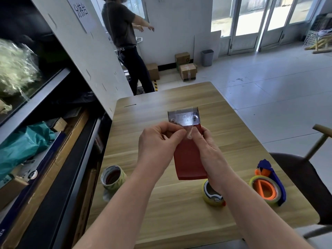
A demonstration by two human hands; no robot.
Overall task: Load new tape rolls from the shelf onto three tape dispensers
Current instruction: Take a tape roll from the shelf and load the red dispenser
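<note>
Head view: a red tape dispenser [190,155] with a toothed metal blade is held above the wooden table [179,209]. The left hand [158,141] and right hand [208,150] both grip it, fingertips pinching a strip of clear tape [189,131] just below the blade. On the table lie a tape roll [112,177], a second loaded dispenser [212,194] and a blue dispenser [267,184]. Shelves [45,141] stand to the left.

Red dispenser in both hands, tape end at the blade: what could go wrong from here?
1. Fingers of the left hand and right hand pinch clear tape just below the toothed blade of the red dispenser: a slip could nick them.
2. The thin strip may fold onto itself.
</note>
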